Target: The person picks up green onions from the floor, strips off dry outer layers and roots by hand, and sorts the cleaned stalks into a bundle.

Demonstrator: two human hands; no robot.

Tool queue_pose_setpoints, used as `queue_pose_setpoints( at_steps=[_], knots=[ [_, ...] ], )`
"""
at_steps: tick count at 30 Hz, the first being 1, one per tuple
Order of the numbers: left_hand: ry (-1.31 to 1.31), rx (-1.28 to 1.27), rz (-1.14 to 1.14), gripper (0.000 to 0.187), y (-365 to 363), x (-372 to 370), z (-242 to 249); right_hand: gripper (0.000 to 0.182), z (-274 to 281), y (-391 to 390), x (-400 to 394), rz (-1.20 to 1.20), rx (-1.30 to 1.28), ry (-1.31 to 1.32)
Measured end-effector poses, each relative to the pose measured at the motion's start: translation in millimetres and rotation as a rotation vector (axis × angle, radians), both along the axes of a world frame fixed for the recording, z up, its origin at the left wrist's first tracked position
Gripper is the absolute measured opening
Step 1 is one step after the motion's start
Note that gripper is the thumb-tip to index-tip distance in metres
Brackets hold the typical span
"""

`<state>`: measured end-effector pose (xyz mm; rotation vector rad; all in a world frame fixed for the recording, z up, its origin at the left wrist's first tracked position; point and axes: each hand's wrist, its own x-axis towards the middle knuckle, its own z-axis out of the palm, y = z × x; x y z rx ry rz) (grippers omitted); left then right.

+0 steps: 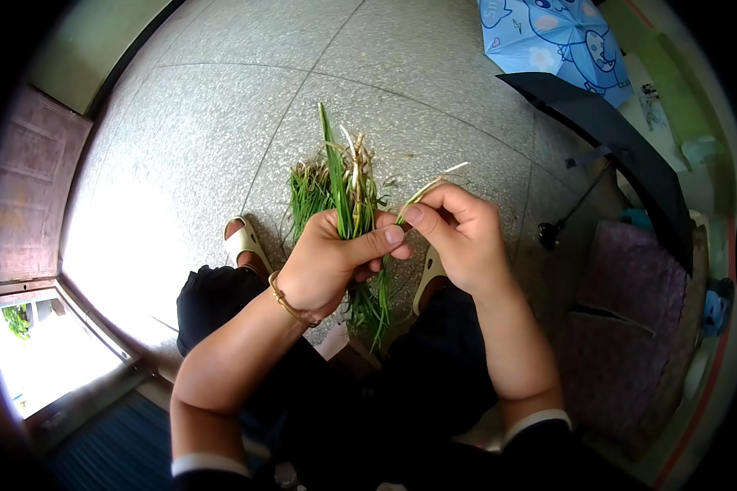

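My left hand (327, 258), with a bracelet at the wrist, is closed around a bunch of green stalks (345, 200) whose pale, brownish root ends point up and away from me. My right hand (458, 229) pinches a single thin stalk (422, 192) just right of the bunch; its white end sticks out past my fingers. The two hands nearly touch at the thumbs. Beyond my left hand, a pile of green stalks (307, 196) lies on the floor. Leaves (368, 315) hang below my hands.
Speckled floor tiles (213, 123) spread ahead. At the right are a blue patterned umbrella (549, 41), an open black umbrella (622, 139) and a purplish cloth-like surface (622, 327). My feet in light sandals (241, 243) flank the pile. A wooden door (37, 180) stands at the left.
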<state>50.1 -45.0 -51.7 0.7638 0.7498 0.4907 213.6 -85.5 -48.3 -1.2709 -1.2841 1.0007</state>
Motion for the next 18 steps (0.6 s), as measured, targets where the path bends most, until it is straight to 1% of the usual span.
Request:
queue_pose_setpoints(
  at_steps=[2, 6, 8, 9, 11, 15, 17, 18],
  knots=[
    [0.003, -0.027, -0.010, 0.013, 0, -2, 1, 0.012, -4, -1, -2, -0.018, -0.056, 0.020],
    [0.005, -0.057, -0.035, 0.011, 0, -3, 3, 0.014, -3, -1, 2, -0.092, -0.074, -0.008],
    [-0.028, -0.043, -0.041, 0.010, -2, -3, 2, 0.014, -4, 2, 6, -0.185, -0.070, 0.067],
    [-0.028, -0.041, -0.043, 0.010, -2, -3, 1, 0.014, -4, 4, 8, -0.187, -0.069, 0.067],
    [-0.017, -0.054, -0.049, 0.008, -2, -4, 1, 0.013, -4, 6, 14, -0.301, -0.033, 0.124],
    [-0.024, -0.041, -0.076, 0.011, -3, -6, 0, 0.014, -1, 12, 32, -0.461, 0.117, 0.303],
    [0.030, -0.080, -0.016, 0.014, -3, -3, 5, 0.015, 1, 13, 44, -0.549, 0.169, 0.426],
    [0.030, -0.080, -0.015, 0.014, -2, -3, 5, 0.014, 2, 12, 51, -0.542, 0.184, 0.471]
  ],
)
